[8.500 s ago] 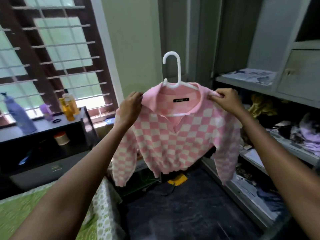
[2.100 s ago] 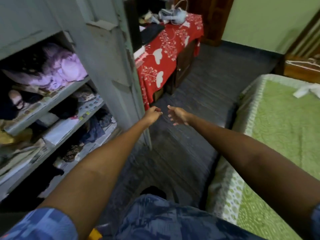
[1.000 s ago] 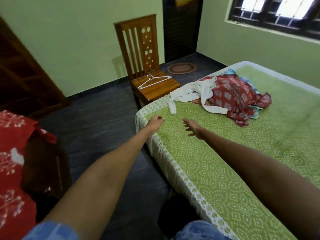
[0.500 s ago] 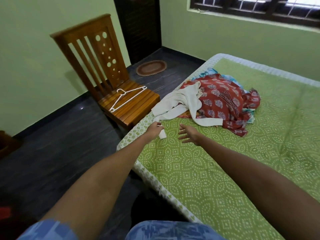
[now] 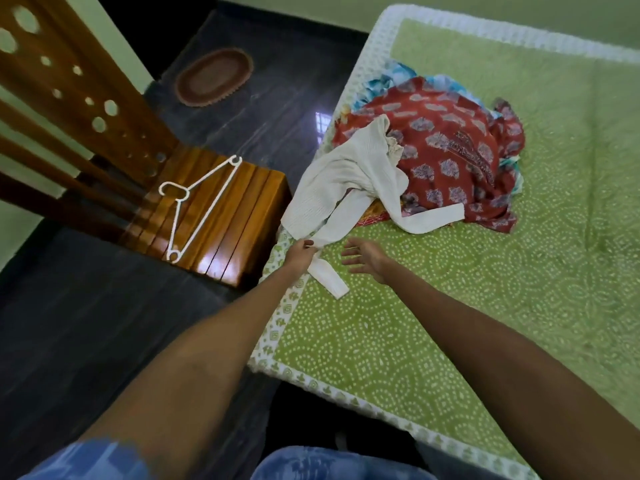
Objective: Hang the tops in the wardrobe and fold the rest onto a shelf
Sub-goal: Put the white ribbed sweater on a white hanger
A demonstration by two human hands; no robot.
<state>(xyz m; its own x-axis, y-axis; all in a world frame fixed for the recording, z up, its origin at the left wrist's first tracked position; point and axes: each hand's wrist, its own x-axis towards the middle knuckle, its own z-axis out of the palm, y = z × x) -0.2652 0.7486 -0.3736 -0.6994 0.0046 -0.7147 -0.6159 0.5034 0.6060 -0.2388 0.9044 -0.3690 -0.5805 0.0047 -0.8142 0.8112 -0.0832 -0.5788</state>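
Left hand [image 5: 300, 255] pinching white top's [image 5: 349, 181] sleeve at bed [image 5: 450, 306] edge, right hand [image 5: 363, 259] just beside, fingers spread, holding nothing, hanger [image 5: 197, 206] on chair [image 5: 221, 216]

Bedroom corner: bed, chair, dark floor.
Bed [image 5: 450, 341] with green dotted cover fills 3 to 5 o'clock. Wooden chair [image 5: 221, 216] at 10 o'clock, just beside bed. Oval mat [image 5: 214, 77] at 11 o'clock on glossy floor [image 5: 86, 323]. Green wall [image 5: 519, 12] at 12 o'clock.

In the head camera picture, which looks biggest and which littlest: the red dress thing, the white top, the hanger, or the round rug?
Biggest to littlest as they look:
1. red patterned garment
2. white top
3. white hanger and oval rug: look about alike, and the rug lies farther off, so I won't rank them.
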